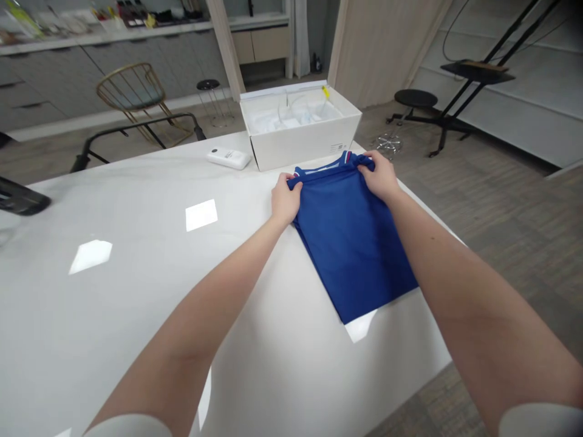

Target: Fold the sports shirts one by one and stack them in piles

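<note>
A blue shirt lies folded into a long panel on the white table, near its right edge. Red and white stripes show on its collar at the far end. My left hand pinches the far left corner of the cloth between thumb and fingers. At the far right corner, my right hand grips a bunched bit of the same shirt. The fabric between both hands is drawn fairly straight, and the near end rests flat on the tabletop.
An open white box with pale contents stands just beyond the shirt. Left of it lies a white handheld device. A dark cylindrical object is at the far left of the table. Chairs and a stool stand on the floor beyond.
</note>
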The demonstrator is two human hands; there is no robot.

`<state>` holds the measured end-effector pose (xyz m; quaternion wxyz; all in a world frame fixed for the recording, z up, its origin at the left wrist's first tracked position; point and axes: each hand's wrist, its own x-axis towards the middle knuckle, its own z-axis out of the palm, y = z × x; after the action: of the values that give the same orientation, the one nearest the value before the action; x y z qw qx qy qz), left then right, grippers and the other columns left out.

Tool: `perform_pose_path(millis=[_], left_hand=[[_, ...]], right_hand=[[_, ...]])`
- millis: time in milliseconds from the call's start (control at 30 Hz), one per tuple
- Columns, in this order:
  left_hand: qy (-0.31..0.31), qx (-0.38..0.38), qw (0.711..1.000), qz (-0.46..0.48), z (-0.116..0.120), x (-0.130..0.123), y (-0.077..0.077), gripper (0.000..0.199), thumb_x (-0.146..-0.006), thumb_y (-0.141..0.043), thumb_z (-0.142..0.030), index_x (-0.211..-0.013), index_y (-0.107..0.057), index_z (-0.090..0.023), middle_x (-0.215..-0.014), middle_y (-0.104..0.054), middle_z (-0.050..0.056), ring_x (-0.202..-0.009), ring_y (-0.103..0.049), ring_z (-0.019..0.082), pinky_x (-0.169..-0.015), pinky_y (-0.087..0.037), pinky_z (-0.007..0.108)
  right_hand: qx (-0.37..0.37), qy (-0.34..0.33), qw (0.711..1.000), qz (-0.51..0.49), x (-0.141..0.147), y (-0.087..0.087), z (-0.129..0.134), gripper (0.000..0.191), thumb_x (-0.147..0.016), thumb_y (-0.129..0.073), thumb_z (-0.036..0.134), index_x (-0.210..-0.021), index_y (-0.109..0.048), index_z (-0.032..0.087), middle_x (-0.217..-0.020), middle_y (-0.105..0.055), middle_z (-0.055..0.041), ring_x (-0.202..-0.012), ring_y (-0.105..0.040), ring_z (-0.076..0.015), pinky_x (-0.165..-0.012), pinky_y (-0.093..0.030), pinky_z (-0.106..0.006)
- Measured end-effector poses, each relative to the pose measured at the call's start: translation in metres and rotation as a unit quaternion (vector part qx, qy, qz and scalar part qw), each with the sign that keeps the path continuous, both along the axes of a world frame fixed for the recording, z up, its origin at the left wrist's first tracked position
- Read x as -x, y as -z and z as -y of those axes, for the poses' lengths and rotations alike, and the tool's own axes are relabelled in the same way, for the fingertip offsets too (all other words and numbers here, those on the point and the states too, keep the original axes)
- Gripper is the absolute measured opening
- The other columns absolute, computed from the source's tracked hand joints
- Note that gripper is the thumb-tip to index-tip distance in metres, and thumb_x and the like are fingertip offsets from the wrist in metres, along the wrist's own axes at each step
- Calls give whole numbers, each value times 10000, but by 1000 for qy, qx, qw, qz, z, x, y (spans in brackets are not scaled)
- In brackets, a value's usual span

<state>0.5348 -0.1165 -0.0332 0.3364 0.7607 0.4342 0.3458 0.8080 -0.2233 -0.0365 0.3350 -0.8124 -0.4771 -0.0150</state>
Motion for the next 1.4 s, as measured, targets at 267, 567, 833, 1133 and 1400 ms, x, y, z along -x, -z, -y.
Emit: perform_pose_path(millis=[267,567,833,1133,1400], left_hand=[[196,-284,919,-192,49,-6,-13,472,-985,-413,-200,-1453,-476,-196,-1552,-444,119,-1466,-366,254,-1256,-169,482],[196,-110,954,-199,50,-14,10,621,-979,-491,-451,-1533,-405,-184,-1609,-369,144,-1516,-270,328,-1245,-118,559],[260,-221,915,-216,153,31,0,616,-1028,-345,-446,-1552,-368,-125,-1633,-321,137,-1530,-237,276,-1269,-75,482],[291,-207,900,-251,213,66,4,666,-1021,-303,-532,-1563,-358,-147,-1641,-304,135,-1538,-204,301,-1253,-99,564],[406,-194,855,-258,240,113,-4,584,-1043,-266,-512,-1558,-376,-260,-1650,-298,56,-1533,-236,280,-1245,-161,541]], right_hand=[[58,23,984,165,64,2,-3,509,-984,-437,401,-1437,-472,170,-1540,-399,-211,-1408,-358,-397,-1124,-283,-647],[165,-26,985,53,46,14,24,587,-994,-391,610,-1481,-485,296,-1594,-405,-92,-1492,-289,-356,-1163,-155,-722],[147,-71,986,40,100,-4,78,571,-1039,-293,549,-1556,-372,319,-1646,-299,-78,-1519,-248,-336,-1158,-246,-686],[256,-14,958,132,117,7,198,597,-1045,-236,545,-1601,-260,328,-1663,-257,-49,-1527,-236,-299,-1210,-186,-611],[323,47,940,98,124,3,239,619,-1031,-176,549,-1611,-208,337,-1690,-157,-36,-1547,-155,-315,-1166,-195,-692]])
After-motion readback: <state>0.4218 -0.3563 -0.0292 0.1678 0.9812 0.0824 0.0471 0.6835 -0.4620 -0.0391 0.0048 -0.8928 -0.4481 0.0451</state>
